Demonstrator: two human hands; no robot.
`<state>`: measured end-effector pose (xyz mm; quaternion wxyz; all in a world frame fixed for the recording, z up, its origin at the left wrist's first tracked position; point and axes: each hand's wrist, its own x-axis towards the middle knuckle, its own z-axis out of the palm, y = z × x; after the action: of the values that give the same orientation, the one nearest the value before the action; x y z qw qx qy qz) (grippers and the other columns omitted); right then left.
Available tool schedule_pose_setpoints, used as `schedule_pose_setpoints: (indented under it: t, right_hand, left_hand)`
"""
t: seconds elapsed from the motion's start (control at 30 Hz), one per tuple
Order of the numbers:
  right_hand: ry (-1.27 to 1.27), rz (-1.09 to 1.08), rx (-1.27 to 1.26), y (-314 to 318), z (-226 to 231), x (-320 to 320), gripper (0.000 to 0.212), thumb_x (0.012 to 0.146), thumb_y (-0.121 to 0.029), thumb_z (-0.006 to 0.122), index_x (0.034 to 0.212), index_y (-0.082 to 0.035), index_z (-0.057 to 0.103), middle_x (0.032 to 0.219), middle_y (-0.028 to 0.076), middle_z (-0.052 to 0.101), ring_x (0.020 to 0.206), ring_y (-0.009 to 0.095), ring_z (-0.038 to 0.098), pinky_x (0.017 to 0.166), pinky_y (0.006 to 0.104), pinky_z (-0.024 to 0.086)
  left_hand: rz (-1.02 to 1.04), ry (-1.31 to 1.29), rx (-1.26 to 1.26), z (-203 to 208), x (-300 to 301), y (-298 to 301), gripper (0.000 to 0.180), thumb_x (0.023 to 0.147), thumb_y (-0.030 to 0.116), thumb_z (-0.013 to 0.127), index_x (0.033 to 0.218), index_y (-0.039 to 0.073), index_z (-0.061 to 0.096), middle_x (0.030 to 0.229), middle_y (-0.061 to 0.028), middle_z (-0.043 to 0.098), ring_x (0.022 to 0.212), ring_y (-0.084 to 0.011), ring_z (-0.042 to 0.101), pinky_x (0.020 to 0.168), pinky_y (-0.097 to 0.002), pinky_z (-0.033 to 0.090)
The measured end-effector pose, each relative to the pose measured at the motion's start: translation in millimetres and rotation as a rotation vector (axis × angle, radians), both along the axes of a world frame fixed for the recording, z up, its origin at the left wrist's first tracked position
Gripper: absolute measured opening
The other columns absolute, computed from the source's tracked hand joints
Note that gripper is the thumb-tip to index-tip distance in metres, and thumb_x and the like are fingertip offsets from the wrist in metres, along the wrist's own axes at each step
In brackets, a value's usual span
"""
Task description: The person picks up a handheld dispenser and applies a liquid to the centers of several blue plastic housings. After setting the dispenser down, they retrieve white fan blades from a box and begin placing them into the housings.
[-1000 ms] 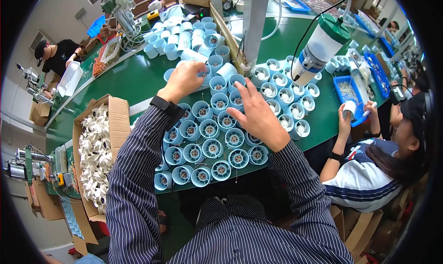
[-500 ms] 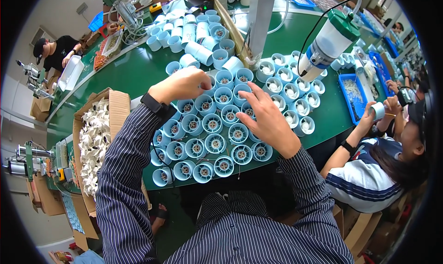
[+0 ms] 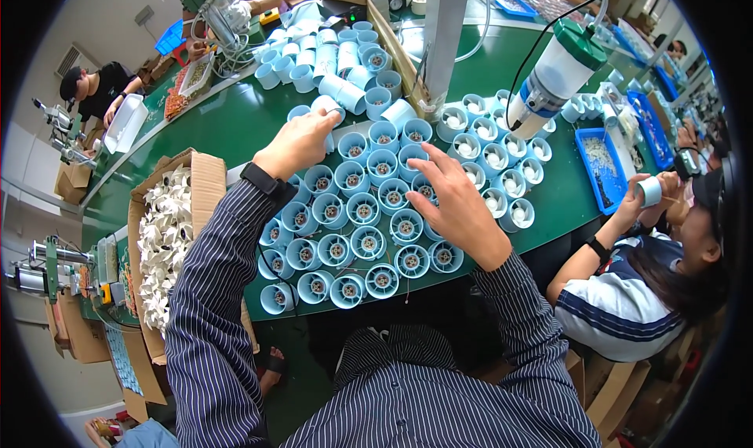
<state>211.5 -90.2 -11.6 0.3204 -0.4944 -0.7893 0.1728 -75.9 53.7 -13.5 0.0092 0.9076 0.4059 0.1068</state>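
Note:
Over the far left part of a group of light-blue round housings [image 3: 363, 209], my left hand [image 3: 302, 145] has its fingers curled closed at the near edge of a light-blue housing [image 3: 326, 105] lying on its side; my hand partly hides their contact. Most housings in the group stand upright, with ribs and a small motor-like core inside. My right hand [image 3: 459, 205] hovers at the group's right side, fingers spread and holding nothing. Its fingertips are near the rims of housings there and cover some of them.
An open carton [image 3: 205, 189] of white fan-like parts stands at the left. Upright housings with white inserts [image 3: 492, 156] are at the right, below a green-topped clear canister [image 3: 561, 64]. A pile of housings [image 3: 345, 60] lies behind. A co-worker [image 3: 627, 291] sits at the right.
My left hand has moved away and slightly left, from above an upright housing to the one lying on its side. My right hand has barely moved.

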Motion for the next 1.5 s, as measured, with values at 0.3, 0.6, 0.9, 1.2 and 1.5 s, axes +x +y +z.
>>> schedule_pose_setpoints:
  t: [0.3, 0.6, 0.9, 1.2, 1.5]
  right_hand:
    - [0.021, 0.000, -0.010, -8, -1, 2, 0.044, 0.088, -0.016, 0.071, 0.129, -0.005, 0.058, 0.146, 0.023, 0.047, 0.130, 0.042, 0.051, 0.107, 0.0477, 0.043]
    - [0.085, -0.026, -0.007, -13, 0, 6, 0.044, 0.089, -0.014, 0.069, 0.131, -0.006, 0.058, 0.144, 0.022, 0.050, 0.128, 0.041, 0.053, 0.106, 0.0463, 0.045]
    - [0.122, -0.020, 0.002, -12, -10, 10, 0.043, 0.089, -0.013, 0.069, 0.129, -0.005, 0.058, 0.142, 0.021, 0.052, 0.126, 0.040, 0.054, 0.104, 0.0459, 0.046]
    - [0.149, -0.021, 0.041, -12, -7, 13, 0.039, 0.087, -0.010, 0.070, 0.125, -0.003, 0.060, 0.138, 0.020, 0.055, 0.123, 0.040, 0.056, 0.103, 0.0460, 0.046]
    - [0.116, -0.041, 0.085, -17, -5, 18, 0.038, 0.086, -0.009, 0.070, 0.122, -0.001, 0.060, 0.133, 0.022, 0.057, 0.119, 0.041, 0.057, 0.101, 0.0470, 0.048]
  left_hand:
    - [0.035, 0.069, -0.345, 28, 0, -12, 0.048, 0.076, 0.003, 0.062, 0.124, 0.006, 0.058, 0.112, -0.0218, 0.064, 0.105, -0.0372, 0.063, 0.087, -0.0438, 0.052]
    - [0.075, -0.106, -0.384, 30, 10, -7, 0.042, 0.076, 0.002, 0.062, 0.119, 0.004, 0.063, 0.105, -0.0198, 0.066, 0.092, -0.0315, 0.066, 0.082, -0.0398, 0.053]
    - [0.103, -0.157, -0.298, 31, 24, -3, 0.029, 0.076, -0.001, 0.062, 0.104, 0.000, 0.069, 0.101, -0.0184, 0.066, 0.086, -0.0254, 0.067, 0.076, -0.0353, 0.054]
    - [0.147, -0.301, -0.159, 29, 41, 11, 0.018, 0.079, 0.008, 0.063, 0.093, 0.000, 0.070, 0.093, -0.0219, 0.070, 0.085, -0.0360, 0.069, 0.076, -0.0431, 0.054]
    - [0.278, -0.227, 0.002, 6, 115, 20, 0.020, 0.080, 0.013, 0.069, 0.096, 0.003, 0.075, 0.088, -0.0175, 0.074, 0.084, -0.0286, 0.071, 0.075, -0.0347, 0.055]
